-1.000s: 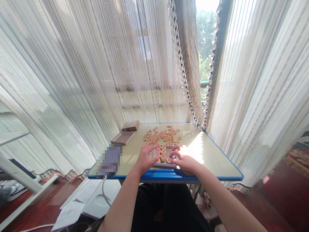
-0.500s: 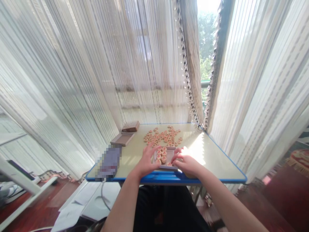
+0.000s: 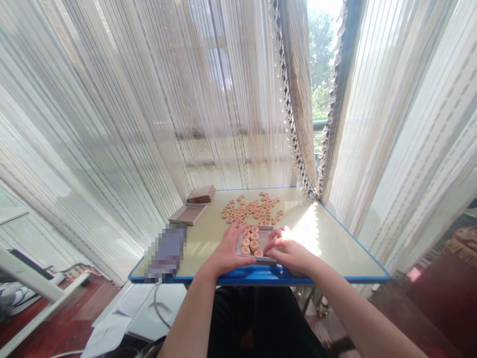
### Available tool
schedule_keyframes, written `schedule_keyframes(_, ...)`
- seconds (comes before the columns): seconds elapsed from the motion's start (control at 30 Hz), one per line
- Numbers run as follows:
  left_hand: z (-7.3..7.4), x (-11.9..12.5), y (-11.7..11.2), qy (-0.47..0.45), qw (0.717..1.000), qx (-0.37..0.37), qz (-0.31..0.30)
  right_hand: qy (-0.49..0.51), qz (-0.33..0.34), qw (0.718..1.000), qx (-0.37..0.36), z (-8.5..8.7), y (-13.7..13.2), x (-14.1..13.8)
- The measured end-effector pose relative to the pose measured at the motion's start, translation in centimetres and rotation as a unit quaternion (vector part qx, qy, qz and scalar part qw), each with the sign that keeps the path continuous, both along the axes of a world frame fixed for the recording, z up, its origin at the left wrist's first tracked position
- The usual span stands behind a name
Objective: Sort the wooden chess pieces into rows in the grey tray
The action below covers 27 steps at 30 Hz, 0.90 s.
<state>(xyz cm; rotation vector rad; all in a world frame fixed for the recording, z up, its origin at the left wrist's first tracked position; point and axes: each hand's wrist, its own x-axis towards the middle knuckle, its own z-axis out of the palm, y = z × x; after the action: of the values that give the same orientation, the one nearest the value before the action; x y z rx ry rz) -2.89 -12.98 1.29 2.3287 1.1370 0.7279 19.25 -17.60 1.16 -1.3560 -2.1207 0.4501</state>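
Observation:
A shallow box sits at the near edge of the table. In its left part stand two columns of round wooden Chinese chess pieces marked in red. My left hand spans the box's left side, thumb along the front rim and fingers at the far left corner, holding it. Inside the box's right part, the curled fingers of my right hand are at the right side of a chess piece at the near end of the second column. My right palm hides the box's near right corner.
Loose chess pieces lie scattered beyond the box. At the left are another shallow tray, a brown folded item and a pixelated object. The table has a blue edge; curtains hang behind it.
The chess piece at my right fingertips has shifted left, closer to the near end of the second column. My left hand stays at the box's left side. The view has shifted slightly.

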Motion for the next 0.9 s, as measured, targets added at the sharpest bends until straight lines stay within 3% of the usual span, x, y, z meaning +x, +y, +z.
schedule_keyframes(0.2,-0.12,0.10,0.14,0.010,1.000,0.027,-0.003,-0.017,0.002,1.000,0.008,0.27,-0.20,0.05)
schedule_keyframes(0.9,-0.21,0.18,0.18,0.009,1.000,0.015,-0.001,-0.041,0.042,0.998,0.009,0.11,-0.19,0.07)
